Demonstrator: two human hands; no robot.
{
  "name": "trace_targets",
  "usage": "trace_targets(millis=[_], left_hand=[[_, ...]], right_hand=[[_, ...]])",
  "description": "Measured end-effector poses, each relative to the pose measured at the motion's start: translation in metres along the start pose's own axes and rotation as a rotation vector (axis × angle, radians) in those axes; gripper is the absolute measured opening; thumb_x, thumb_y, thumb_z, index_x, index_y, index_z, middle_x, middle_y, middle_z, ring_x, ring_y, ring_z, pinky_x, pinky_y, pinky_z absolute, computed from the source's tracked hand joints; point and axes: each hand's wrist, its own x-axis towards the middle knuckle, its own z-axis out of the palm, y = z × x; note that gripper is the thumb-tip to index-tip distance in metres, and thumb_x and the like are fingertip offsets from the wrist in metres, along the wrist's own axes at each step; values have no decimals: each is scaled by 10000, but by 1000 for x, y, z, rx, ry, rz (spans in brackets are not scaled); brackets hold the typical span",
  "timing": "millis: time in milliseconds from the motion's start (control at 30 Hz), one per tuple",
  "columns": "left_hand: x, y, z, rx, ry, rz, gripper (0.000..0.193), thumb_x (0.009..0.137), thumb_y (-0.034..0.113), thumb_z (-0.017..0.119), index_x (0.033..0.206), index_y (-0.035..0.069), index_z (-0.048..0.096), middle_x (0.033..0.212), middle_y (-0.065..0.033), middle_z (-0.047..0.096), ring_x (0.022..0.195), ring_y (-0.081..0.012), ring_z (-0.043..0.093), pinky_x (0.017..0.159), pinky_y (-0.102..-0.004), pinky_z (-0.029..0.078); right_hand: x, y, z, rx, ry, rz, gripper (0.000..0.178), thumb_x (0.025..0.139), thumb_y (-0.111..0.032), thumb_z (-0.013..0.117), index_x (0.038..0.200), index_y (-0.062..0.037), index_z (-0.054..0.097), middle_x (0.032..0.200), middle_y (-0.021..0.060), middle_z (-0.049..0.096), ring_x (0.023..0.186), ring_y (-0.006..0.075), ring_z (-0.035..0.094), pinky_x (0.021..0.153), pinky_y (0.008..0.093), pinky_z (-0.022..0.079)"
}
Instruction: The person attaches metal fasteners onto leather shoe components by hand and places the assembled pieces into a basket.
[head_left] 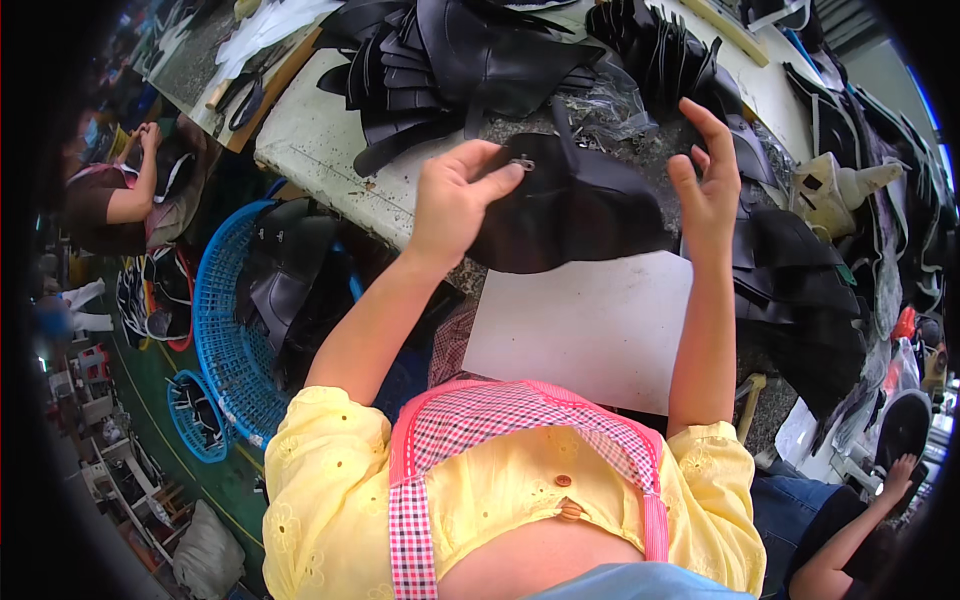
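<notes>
Between the thumb and fingers of my left hand (452, 205) is the left end of a black leather shoe upper piece (575, 215). A small metal fitting (523, 163) shows on the leather right at my left thumb tip. The piece hangs over the far edge of a white board (580, 325). To its right, my right hand (708, 195) is raised with index finger and thumb spread, and nothing shows between them. Just beyond lies a fanned stack of black leather pieces (430, 70), next to a crumpled clear plastic bag (612, 98).
More black leather pieces (790, 260) lie to the right, near a cream nozzle bottle (835, 190). A big blue basket (222, 300) with black pieces stands at left, above a smaller blue basket (195, 415). Other people work at far left (120, 200) and lower right (835, 550).
</notes>
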Motion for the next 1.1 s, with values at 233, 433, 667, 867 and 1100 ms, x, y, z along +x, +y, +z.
trace_targets(millis=[233, 433, 667, 867, 1100], left_hand=[[18, 29, 11, -67, -73, 128, 145, 757, 4, 600, 899, -26, 594, 840, -48, 618, 751, -83, 561, 715, -202, 433], [81, 87, 87, 181, -407, 440, 423, 782, 170, 634, 1154, 16, 504, 972, -99, 601, 872, -122, 548, 763, -227, 429], [152, 29, 70, 897, -366, 487, 465, 765, 253, 626, 1173, 70, 499, 1071, -107, 571, 961, -167, 527, 813, -277, 402], [131, 9, 43, 950, -332, 322, 427, 752, 229, 634, 1143, 89, 535, 1023, -66, 594, 927, -156, 532, 763, -249, 403], [120, -5, 73, 667, -451, 247, 346, 755, 261, 628, 1018, 40, 592, 896, -131, 637, 810, -199, 619, 720, -284, 462]], right_hand=[[-24, 34, -19, -46, -309, 285, 541, 648, -114, 699, 1134, -8, 483, 999, 32, 543, 951, 111, 501, 787, 215, 363], [29, 14, -108, 197, 382, 54, 353, 660, 37, 613, 1012, 22, 586, 853, 57, 592, 766, 104, 546, 689, 208, 438], [67, 103, -176, -1426, 116, 480, 578, 673, -378, 650, 1200, -195, 497, 1191, 97, 501, 1157, 345, 390, 930, 453, 318], [42, 98, -100, -901, -62, 38, 813, 560, -305, 751, 1281, -188, 394, 1309, 133, 366, 1265, 335, 232, 982, 445, 240], [43, 135, -99, -858, 20, 205, 400, 680, -214, 655, 1061, -130, 569, 909, 152, 603, 860, 330, 572, 720, 386, 448]])
